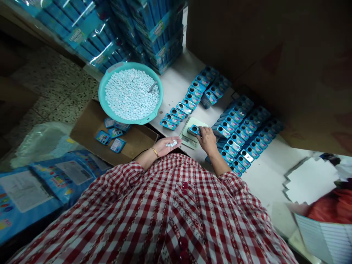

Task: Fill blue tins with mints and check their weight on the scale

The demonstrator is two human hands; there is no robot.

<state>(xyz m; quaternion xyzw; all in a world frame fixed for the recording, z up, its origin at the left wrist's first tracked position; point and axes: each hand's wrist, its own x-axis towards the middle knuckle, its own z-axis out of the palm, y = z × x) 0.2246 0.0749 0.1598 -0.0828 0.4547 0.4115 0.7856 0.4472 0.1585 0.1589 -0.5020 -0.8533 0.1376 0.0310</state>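
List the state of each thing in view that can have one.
Left hand: palm up, bearing small white pellets.
Right hand: gripping a small blue rectangular container.
Round turquoise plastic bowl: filled with pale pellets.
Pale square scale: beneath held container, contact unclear.
Brown cardboard box: open, small blue packages inside.
Blue containers in rows: standing, round openings on top.
Plastic-wrapped blue packs: stacked.

Candy tins (237, 138): glossy, look metal. Bowl (102, 91): smooth plastic. Candies (132, 95): matt, smooth. Carton (139, 141): matt cardboard. Stack wrap (104, 51): clear glossy plastic film. Checked garment (165, 205): matt woven cloth. Bracelet (155, 153): shiny metal. Surface (264, 176): smooth.
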